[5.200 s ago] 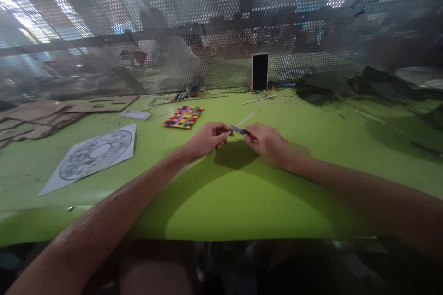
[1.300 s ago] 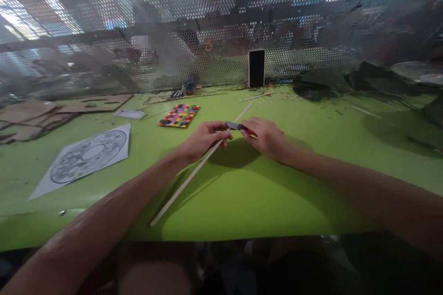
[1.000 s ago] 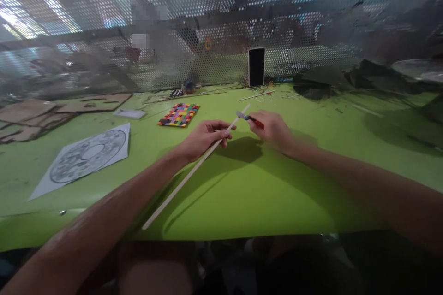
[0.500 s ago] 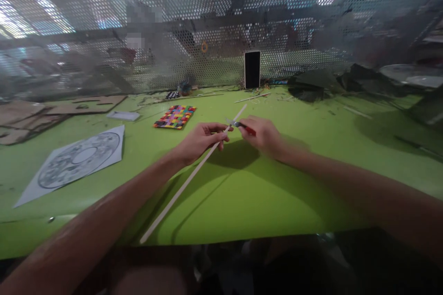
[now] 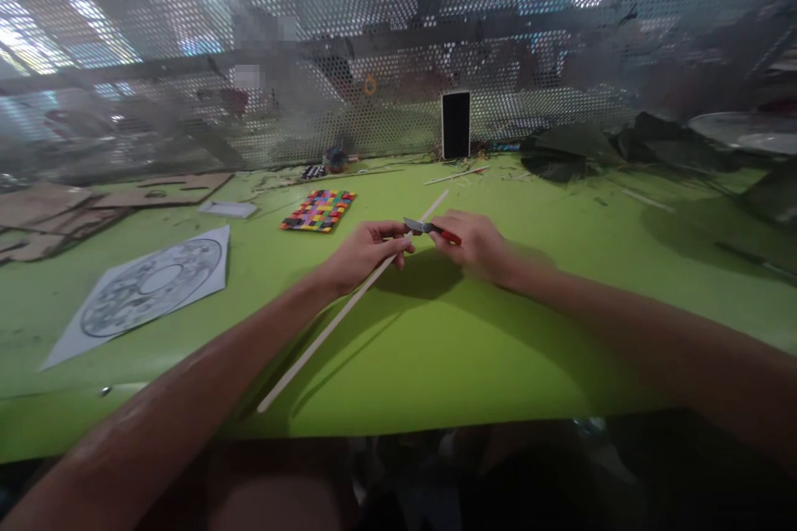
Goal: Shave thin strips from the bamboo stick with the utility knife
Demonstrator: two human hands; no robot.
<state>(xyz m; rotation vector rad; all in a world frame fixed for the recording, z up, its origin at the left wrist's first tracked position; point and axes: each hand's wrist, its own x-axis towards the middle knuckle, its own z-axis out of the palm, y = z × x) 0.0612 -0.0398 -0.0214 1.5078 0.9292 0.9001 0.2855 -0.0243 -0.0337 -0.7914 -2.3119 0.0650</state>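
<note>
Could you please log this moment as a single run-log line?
left hand: grips wooden stick | right hand: holds knife, blade at stick | surface: green table | nearby: woven mat, printed sheet

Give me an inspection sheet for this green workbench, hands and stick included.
surface: green table, small scraps along the back.
job's things: long thin stick slanting across the table; red-handled knife, blade at the stick.
clutter: colourful woven mat, printed sheet, cardboard pieces, phone standing upright.
grippers: left hand pinches the stick; right hand grips the knife.
cables: nothing seen.
surroundings: perforated mesh screen behind the table.
</note>
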